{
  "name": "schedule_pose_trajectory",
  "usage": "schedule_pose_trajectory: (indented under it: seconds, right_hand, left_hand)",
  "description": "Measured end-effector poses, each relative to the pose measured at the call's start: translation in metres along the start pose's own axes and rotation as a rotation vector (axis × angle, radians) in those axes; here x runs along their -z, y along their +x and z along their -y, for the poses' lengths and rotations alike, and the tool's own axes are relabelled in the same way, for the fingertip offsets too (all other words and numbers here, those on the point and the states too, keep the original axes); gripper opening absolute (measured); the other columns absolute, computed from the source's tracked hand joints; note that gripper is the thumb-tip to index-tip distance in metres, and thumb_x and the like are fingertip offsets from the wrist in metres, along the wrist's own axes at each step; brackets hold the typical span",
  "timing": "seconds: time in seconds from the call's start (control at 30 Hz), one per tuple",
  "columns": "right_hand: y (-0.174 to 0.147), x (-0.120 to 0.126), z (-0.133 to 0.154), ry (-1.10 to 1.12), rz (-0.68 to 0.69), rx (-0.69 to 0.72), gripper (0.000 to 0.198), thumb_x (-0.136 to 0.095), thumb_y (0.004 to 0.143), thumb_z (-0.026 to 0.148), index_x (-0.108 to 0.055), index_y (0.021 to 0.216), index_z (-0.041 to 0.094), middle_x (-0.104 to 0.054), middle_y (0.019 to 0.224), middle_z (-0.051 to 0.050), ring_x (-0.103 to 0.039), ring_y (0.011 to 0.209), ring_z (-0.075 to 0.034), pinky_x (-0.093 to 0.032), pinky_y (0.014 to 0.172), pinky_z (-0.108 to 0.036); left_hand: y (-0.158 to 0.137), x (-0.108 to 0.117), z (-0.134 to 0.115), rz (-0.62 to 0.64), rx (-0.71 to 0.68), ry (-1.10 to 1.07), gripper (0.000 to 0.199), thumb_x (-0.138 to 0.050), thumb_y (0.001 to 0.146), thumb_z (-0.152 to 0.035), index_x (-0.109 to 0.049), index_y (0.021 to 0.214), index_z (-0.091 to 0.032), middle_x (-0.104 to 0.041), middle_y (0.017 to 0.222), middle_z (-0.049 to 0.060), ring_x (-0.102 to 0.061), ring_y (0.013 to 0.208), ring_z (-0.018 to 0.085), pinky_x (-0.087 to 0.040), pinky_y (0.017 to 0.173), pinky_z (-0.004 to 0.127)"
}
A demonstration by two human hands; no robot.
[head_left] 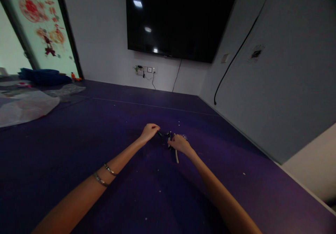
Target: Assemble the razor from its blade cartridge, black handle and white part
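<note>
left hand: the left hand (pixel 149 132) has fingertips brought together at the near end of a slim, dark greenish piece (pixel 159 133); looks like a pinch, material too small to tell.
right hand: the right hand (pixel 180 143) is palm down, fingers bent, thumb against a small cluster of black and whitish hard-looking parts (pixel 169 145); reads as gripping it, though the knuckles hide most of the contact.
cluster: low on a broad, smooth, deep purple floor surface (pixel 126 199), ahead of the person, between the two hands; whether it is lifted or resting, cannot tell.
pale strip: a narrow, cream-coloured, slightly curved strip (pixel 176 157) pokes out from beneath the right hand, toward the person; whether it joins the cluster, cannot tell.
glinting bit: a small, shiny, see-through-looking scrap (pixel 185 137) lies just beyond the right hand's knuckles.
step in hand: judged as two-handed fine handling, the right hand steadying the cluster while the left works the slim piece at its side.
next move calls for: in my judgement, a firm right hold and a light left pinch, slim piece kept in line with the cluster; a hard tug could twist the parts.
</note>
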State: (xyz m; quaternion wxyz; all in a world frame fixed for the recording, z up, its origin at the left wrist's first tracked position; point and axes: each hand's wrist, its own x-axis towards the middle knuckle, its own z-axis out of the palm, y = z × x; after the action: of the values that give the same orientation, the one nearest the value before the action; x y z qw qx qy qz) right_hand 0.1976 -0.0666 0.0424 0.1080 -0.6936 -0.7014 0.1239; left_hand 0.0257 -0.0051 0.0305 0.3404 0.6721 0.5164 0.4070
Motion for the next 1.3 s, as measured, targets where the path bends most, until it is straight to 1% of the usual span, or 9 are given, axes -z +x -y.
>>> schedule_pose_trajectory:
  seconds: [0.13, 0.3, 0.4, 0.63, 0.8, 0.97, 1.17, 1.23, 1.3]
  right_hand:
    - [-0.001, -0.002, 0.0, -0.045, 0.027, 0.021, 0.032, -0.049, 0.072, 0.041, -0.067, 0.077, 0.014, -0.068, 0.081, -0.014, -0.064, 0.076, -0.025, -0.043, 0.06, -0.027]
    - [-0.003, 0.0, 0.0, -0.039, 0.019, 0.033, 0.028, -0.051, 0.072, 0.038, -0.067, 0.075, 0.015, -0.068, 0.078, -0.013, -0.064, 0.076, -0.023, -0.043, 0.06, -0.026]
    - [-0.002, 0.006, -0.003, 0.011, -0.019, 0.034, 0.025, -0.052, 0.072, 0.036, -0.068, 0.073, 0.016, -0.067, 0.075, -0.011, -0.063, 0.072, -0.021, -0.041, 0.058, -0.025]
    - [0.008, 0.023, -0.022, 0.126, -0.121, 0.087, 0.026, -0.051, 0.073, 0.037, -0.068, 0.065, 0.018, -0.063, 0.063, -0.005, -0.059, 0.062, -0.016, -0.034, 0.051, -0.022]
    - [0.013, 0.031, -0.034, 0.189, -0.186, 0.081, 0.025, -0.051, 0.072, 0.035, -0.069, 0.067, 0.017, -0.061, 0.058, -0.003, -0.056, 0.055, -0.013, -0.03, 0.047, -0.021]
    - [0.014, 0.033, -0.037, 0.232, -0.207, 0.08, 0.024, -0.052, 0.071, 0.033, -0.068, 0.066, 0.017, -0.06, 0.054, -0.002, -0.054, 0.051, -0.011, -0.031, 0.046, -0.019]
    - [0.014, 0.034, -0.037, 0.263, -0.218, 0.073, 0.024, -0.053, 0.072, 0.034, -0.068, 0.068, 0.016, -0.062, 0.058, -0.003, -0.057, 0.055, -0.012, -0.035, 0.048, -0.02]
    - [0.015, 0.034, -0.036, 0.293, -0.226, 0.086, 0.023, -0.053, 0.073, 0.032, -0.068, 0.069, 0.016, -0.063, 0.062, -0.003, -0.058, 0.058, -0.013, -0.037, 0.05, -0.02]
    - [0.016, 0.034, -0.035, 0.38, -0.243, 0.115, 0.02, -0.053, 0.072, 0.03, -0.067, 0.073, 0.015, -0.064, 0.067, -0.003, -0.059, 0.061, -0.012, -0.04, 0.052, -0.019]
  left_hand:
    - [0.006, -0.002, 0.01, -0.015, -0.052, 0.024, 0.021, -0.049, 0.074, -0.022, -0.068, 0.078, -0.014, -0.069, 0.08, 0.006, -0.062, 0.076, 0.016, -0.045, 0.068, 0.024]
    - [0.004, -0.001, 0.011, -0.03, -0.085, 0.115, 0.016, -0.052, 0.071, -0.018, -0.067, 0.078, -0.015, -0.069, 0.081, 0.006, -0.062, 0.076, 0.015, -0.046, 0.072, 0.025]
    - [0.0, 0.0, 0.013, -0.021, -0.105, 0.232, 0.016, -0.056, 0.07, -0.017, -0.066, 0.082, -0.015, -0.068, 0.083, 0.005, -0.062, 0.076, 0.015, -0.046, 0.073, 0.025]
    - [-0.004, -0.011, 0.026, 0.004, -0.259, 0.586, 0.024, -0.06, 0.072, -0.027, -0.061, 0.093, -0.016, -0.064, 0.094, 0.008, -0.058, 0.09, 0.021, -0.043, 0.078, 0.031]
    - [0.0, -0.019, 0.018, 0.017, -0.305, 0.747, 0.028, -0.061, 0.072, -0.031, -0.059, 0.096, -0.017, -0.063, 0.095, 0.009, -0.055, 0.094, 0.025, -0.041, 0.082, 0.035]
    - [-0.003, -0.019, 0.01, 0.077, -0.254, 0.786, 0.028, -0.057, 0.075, -0.03, -0.057, 0.1, -0.018, -0.064, 0.095, 0.008, -0.056, 0.096, 0.023, -0.041, 0.081, 0.032]
    - [-0.003, -0.019, 0.015, 0.092, -0.226, 0.768, 0.024, -0.054, 0.076, -0.026, -0.058, 0.099, -0.018, -0.064, 0.098, 0.007, -0.056, 0.096, 0.022, -0.041, 0.08, 0.03]
    - [-0.003, -0.018, 0.015, 0.077, -0.245, 0.734, 0.025, -0.055, 0.076, -0.026, -0.058, 0.1, -0.018, -0.063, 0.099, 0.007, -0.056, 0.096, 0.022, -0.04, 0.081, 0.031]
    - [-0.005, -0.017, 0.011, 0.037, -0.308, 0.682, 0.028, -0.056, 0.076, -0.026, -0.057, 0.103, -0.018, -0.062, 0.101, 0.007, -0.055, 0.097, 0.022, -0.04, 0.083, 0.033]
